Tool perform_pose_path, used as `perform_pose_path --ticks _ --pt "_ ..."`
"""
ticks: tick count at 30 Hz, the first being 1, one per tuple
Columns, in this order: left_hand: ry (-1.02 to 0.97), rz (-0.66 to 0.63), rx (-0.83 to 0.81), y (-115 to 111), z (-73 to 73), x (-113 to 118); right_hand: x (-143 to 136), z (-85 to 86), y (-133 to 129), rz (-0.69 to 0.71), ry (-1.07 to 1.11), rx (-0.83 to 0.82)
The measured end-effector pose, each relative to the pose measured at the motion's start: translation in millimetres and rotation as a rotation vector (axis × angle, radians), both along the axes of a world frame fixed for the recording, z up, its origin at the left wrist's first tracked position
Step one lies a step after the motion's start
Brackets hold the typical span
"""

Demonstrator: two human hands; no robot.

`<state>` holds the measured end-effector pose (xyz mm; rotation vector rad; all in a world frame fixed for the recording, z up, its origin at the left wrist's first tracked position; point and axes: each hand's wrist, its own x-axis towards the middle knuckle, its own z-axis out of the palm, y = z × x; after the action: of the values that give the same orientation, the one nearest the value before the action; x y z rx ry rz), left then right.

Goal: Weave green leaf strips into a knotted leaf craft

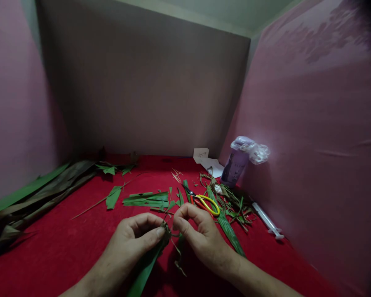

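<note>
Low in the middle of the view, my left hand [134, 239] is closed, thumb and index finger pinching the gathered end of a long green leaf [146, 270]. Dark, dry plant matter is bunched at that end. A thin, withered strand [178, 258] dangles from it between my hands. My right hand [200, 235] is curled close beside, its thumb and forefinger pinched at a thin dry strand by the leaf end; the fingers partly hide the grip. Just beyond it lie scissors [205, 202] with yellow and red handles and cut green leaf pieces [146, 200].
Dry stems [235, 206] are heaped at the right, near a plastic syringe [267, 220] and a purple bottle [235, 165] with clear wrap. White papers [213, 167] and thin sticks [177, 176] lie behind. Long leaves [49, 189] line the left of the red cloth [64, 243].
</note>
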<state>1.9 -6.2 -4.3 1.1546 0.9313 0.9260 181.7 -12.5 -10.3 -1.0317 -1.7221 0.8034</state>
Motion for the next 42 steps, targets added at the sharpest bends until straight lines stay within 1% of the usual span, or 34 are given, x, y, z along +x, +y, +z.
perform_pose_path --ticks 3,5,10,13,16,20,23,26,30,33,35,37,39,42 --pt "0.007 -0.036 -0.009 -1 0.0 0 -2 1.3 0 0.040 0.050 -0.028" --pt "0.011 -0.044 -0.020 -1 0.3 0 -3 2.5 0 0.077 0.115 -0.075" --pt "0.007 -0.013 -0.016 1 2.5 0 -1 4.7 4 0.199 0.336 -0.306" --pt "0.017 0.002 -0.024 2 3.7 1 3 4.1 7 0.286 0.388 -0.424" --pt "0.013 0.000 -0.024 3 3.9 2 7 2.6 9 0.375 0.448 -0.507" --pt "-0.002 -0.012 -0.017 2 3.0 2 10 1.5 12 0.414 0.505 -0.559" --pt "0.002 -0.012 -0.022 1 3.0 1 10 0.8 12 0.429 0.516 -0.555" --pt "0.005 -0.012 -0.022 1 3.9 1 11 -0.9 12 0.425 0.498 -0.519" --pt "0.020 -0.011 0.018 1 3.9 1 9 -1.5 12 0.384 0.449 -0.444" --pt "0.035 -0.004 0.038 1 2.7 1 6 3.1 9 0.301 0.388 -0.348" --pt "0.049 0.005 0.035 1 2.7 2 4 7.2 5 0.208 0.298 -0.222" --pt "0.071 0.012 0.036 0 3.9 3 3 10.1 1 0.137 0.152 -0.059" --pt "0.105 0.016 0.053 0 6.0 4 3 10.8 -3 0.110 0.008 0.100" --pt "0.165 0.015 0.096 -1 8.4 5 3 9.2 -4 0.089 -0.127 0.336"
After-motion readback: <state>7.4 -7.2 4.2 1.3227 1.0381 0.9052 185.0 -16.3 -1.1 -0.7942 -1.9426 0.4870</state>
